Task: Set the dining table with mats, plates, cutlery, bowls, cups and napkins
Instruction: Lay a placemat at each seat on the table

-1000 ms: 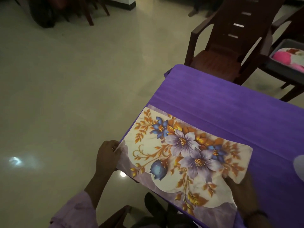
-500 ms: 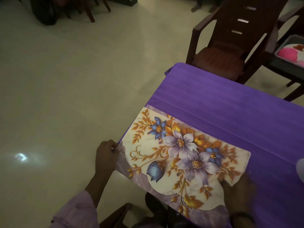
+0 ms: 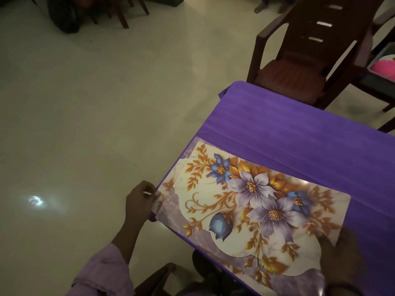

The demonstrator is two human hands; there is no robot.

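Observation:
A floral mat (image 3: 252,201) with purple and blue flowers and gold leaves lies on the near left corner of the purple table (image 3: 299,129). My left hand (image 3: 139,201) pinches the mat's left corner at the table's edge. My right hand (image 3: 344,257) is dark and blurred at the mat's near right corner, and its fingers seem to lie on the mat there. No plates, cutlery, bowls, cups or napkins are in sight.
A dark brown plastic chair (image 3: 299,67) stands at the table's far side. A second chair at the far right carries a grey tray (image 3: 382,58) with something pink in it. Pale tiled floor (image 3: 96,124) spreads to the left. Another chair's arm (image 3: 156,278) shows below me.
The mat has slid a little further onto the table and lies flatter along its edge. Both hands stayed at the mat's near corners.

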